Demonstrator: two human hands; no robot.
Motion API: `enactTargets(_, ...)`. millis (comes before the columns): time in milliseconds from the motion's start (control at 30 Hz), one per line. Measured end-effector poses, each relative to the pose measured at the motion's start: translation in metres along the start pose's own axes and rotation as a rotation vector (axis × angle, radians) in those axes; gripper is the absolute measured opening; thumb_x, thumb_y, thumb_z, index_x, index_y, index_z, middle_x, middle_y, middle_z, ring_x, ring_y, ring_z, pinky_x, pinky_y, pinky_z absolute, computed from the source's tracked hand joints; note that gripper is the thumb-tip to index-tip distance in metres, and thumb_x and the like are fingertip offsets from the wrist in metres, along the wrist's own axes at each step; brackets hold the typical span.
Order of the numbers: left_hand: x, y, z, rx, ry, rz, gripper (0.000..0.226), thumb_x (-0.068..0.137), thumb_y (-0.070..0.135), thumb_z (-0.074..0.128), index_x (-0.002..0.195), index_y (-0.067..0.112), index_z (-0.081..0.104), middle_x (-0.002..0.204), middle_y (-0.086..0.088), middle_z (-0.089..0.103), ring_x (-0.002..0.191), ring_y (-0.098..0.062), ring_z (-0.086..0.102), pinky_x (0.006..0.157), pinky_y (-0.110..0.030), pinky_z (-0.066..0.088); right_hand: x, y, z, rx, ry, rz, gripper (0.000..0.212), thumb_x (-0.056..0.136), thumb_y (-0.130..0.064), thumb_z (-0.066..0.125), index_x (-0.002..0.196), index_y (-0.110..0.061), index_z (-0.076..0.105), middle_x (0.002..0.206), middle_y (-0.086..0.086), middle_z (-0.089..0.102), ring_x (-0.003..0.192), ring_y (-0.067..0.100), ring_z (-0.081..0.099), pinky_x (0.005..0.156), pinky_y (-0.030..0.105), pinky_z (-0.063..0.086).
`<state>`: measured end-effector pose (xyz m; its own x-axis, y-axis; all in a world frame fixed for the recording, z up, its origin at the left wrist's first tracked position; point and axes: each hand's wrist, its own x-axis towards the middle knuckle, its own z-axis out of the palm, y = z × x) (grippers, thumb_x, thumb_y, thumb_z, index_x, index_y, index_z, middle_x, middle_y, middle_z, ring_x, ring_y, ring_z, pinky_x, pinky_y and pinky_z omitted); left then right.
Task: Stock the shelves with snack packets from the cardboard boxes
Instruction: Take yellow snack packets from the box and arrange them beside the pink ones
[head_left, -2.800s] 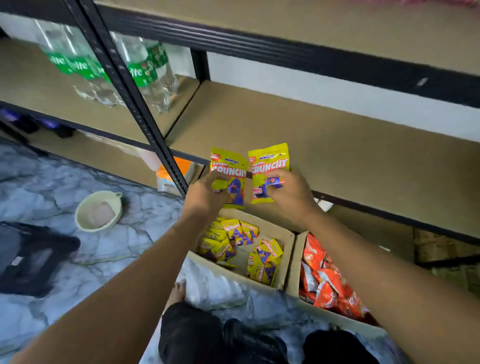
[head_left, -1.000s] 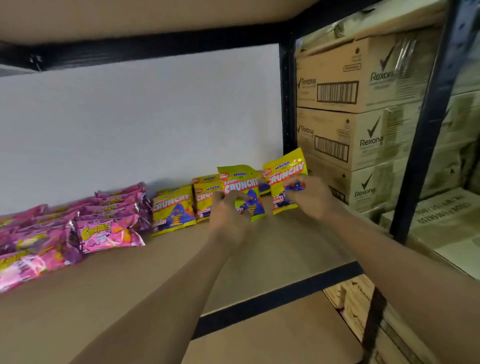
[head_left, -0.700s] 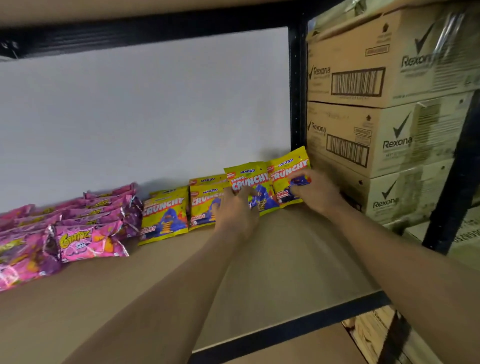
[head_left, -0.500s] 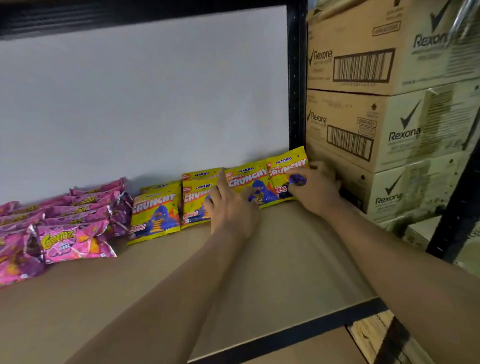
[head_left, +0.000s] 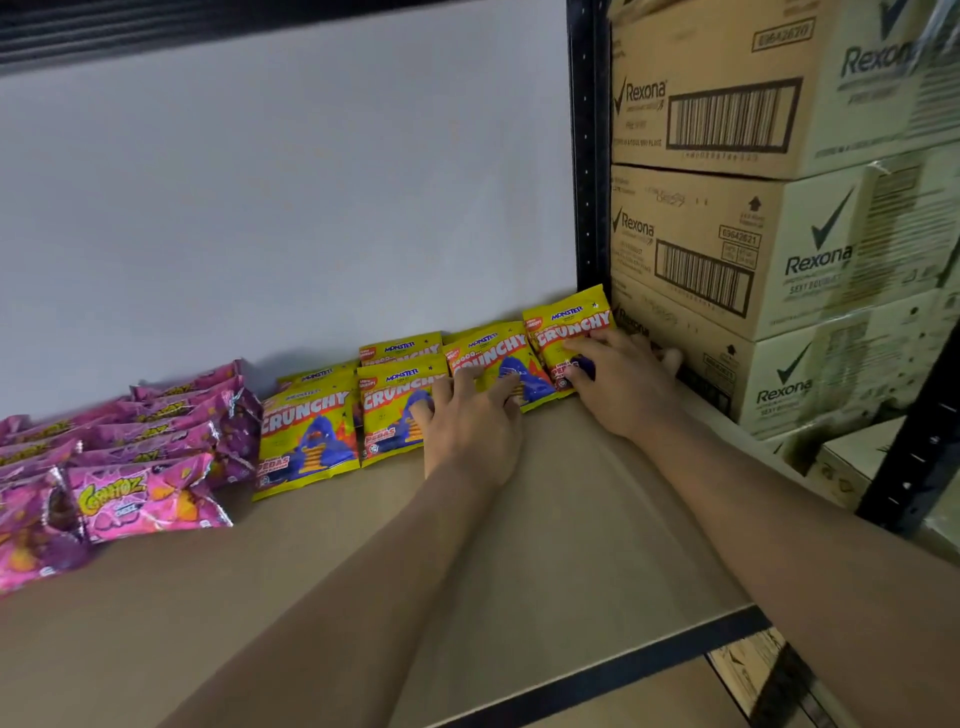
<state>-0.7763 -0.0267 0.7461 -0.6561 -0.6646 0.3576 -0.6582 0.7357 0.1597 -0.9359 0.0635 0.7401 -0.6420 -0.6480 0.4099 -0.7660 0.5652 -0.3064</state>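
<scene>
Yellow Crunchy snack packets lie in a row at the back of the brown shelf board. My left hand rests with spread fingers on one yellow packet and touches the packet to its left. My right hand lies palm down on the rightmost packet, thumb and fingers pressing it flat beside the black upright. Another yellow packet lies further left, with more packets tucked behind the row.
Pink snack packets are piled at the shelf's left. Stacked Rexona cardboard boxes fill the bay to the right, past a black upright. A white wall stands behind. The black shelf edge runs across the front.
Both hands carried two yellow packets up from the floor box and laid them at the right end of the row. The fingers have since flattened onto the packets.
</scene>
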Motion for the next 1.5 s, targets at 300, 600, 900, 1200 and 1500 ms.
enactTargets(300,0.001,-0.003,0.002,-0.010,0.034,0.021,0.038,0.102,0.043,0.039,0.139,0.044,0.045,0.151,-0.001,0.034,0.139,-0.028,0.027,0.108,-0.054,0.021,-0.001,-0.003,-0.003,0.041,0.032,0.008,0.040,0.095,-0.051,0.050,0.134,-0.041,0.053,0.141,-0.005,0.046,0.130,0.021,0.037,0.099,0.048,0.025)
enactTargets(600,-0.008,-0.003,-0.002,-0.055,0.107,0.008,0.036,0.101,0.041,0.040,0.136,0.043,0.052,0.145,0.000,0.042,0.134,-0.027,0.033,0.107,-0.050,0.021,-0.008,-0.006,-0.011,0.119,0.120,-0.019,0.030,0.094,-0.048,0.054,0.120,-0.036,0.065,0.131,-0.004,0.050,0.127,0.019,0.037,0.097,0.045,0.023)
enactTargets(900,-0.062,-0.043,-0.044,-0.272,0.205,0.022,0.029,0.096,0.042,0.053,0.124,0.035,0.061,0.130,0.006,0.056,0.124,-0.019,0.048,0.097,-0.041,0.024,-0.072,-0.059,-0.042,0.408,0.139,-0.096,0.022,0.087,-0.044,0.059,0.104,-0.034,0.069,0.108,-0.008,0.058,0.105,0.013,0.057,0.099,0.042,0.040)
enactTargets(1200,-0.173,-0.155,-0.114,-0.494,0.198,-0.017,0.025,0.089,0.043,0.056,0.114,0.040,0.056,0.101,0.020,0.065,0.082,-0.004,0.064,0.095,-0.048,0.046,-0.181,-0.203,-0.042,0.663,0.031,-0.125,0.022,0.087,-0.030,0.068,0.108,-0.035,0.067,0.104,-0.007,0.060,0.082,0.005,0.060,0.082,0.019,0.048)
enactTargets(1500,-0.314,-0.315,-0.205,-0.593,0.166,-0.185,0.028,0.095,0.034,0.061,0.123,0.032,0.052,0.088,0.015,0.062,0.073,0.001,0.060,0.057,-0.012,0.043,-0.299,-0.387,-0.030,0.904,-0.109,-0.257,0.016,0.090,-0.020,0.066,0.104,-0.027,0.071,0.096,-0.009,0.067,0.078,0.004,0.061,0.070,0.012,0.046)
